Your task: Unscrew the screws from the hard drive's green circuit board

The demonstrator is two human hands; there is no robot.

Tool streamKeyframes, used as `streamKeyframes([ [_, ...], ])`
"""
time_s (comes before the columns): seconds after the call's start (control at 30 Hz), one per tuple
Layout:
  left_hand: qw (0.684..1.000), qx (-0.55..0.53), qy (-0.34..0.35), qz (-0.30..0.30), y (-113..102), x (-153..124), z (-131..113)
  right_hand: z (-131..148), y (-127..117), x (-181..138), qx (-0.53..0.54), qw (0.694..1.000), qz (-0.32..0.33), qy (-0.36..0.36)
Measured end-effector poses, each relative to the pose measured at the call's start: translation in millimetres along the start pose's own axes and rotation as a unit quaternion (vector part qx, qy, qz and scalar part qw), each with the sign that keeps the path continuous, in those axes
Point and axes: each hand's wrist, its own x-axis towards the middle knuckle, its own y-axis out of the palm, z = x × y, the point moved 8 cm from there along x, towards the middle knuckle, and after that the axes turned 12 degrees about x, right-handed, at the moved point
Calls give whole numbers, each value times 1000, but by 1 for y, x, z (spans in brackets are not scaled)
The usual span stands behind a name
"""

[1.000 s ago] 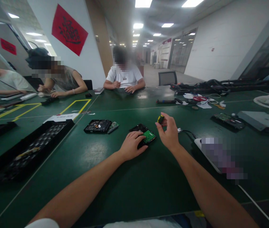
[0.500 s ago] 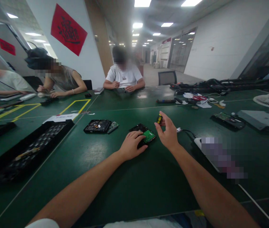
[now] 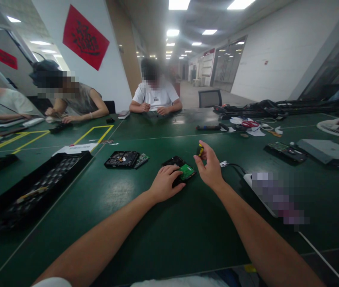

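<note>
My left hand (image 3: 166, 181) holds down a hard drive (image 3: 188, 173) on the green table, its fingers over the top and its thumb along the near side. The drive's green circuit board faces up, and part of its black body is under my fingers. Just right of the drive and above the table, my right hand (image 3: 209, 165) is closed around a short black-and-yellow screwdriver (image 3: 199, 150), held upright between thumb and fingers. I cannot make out its shaft. Left of these lies another hard drive (image 3: 122, 159) with a loose circuit board (image 3: 142, 160) against it.
A long black tray (image 3: 42, 187) stands at left. At right are a white power strip (image 3: 259, 193) with a cable, another drive (image 3: 285, 152) and a grey box (image 3: 329, 151). Scissors (image 3: 249, 124) and a dark-handled tool (image 3: 208, 127) lie farther back. Several people sit across the table.
The screwdriver has turned slightly in my right hand's fingers, with less yellow showing. My left hand stays on the hard drive. The whole view has shifted a little.
</note>
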Motion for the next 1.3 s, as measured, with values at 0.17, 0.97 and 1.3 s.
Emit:
streamKeyframes([
  [0.17,1000,3,1,4,0,0,0,-1,1,1,5,1000,8,3],
  [0.97,1000,0,-2,4,-2,1,-1,2,2,1,13,1000,16,3],
  [1.3,1000,-1,-4,5,2,-1,2,-6,4,1,25,999,24,8],
])
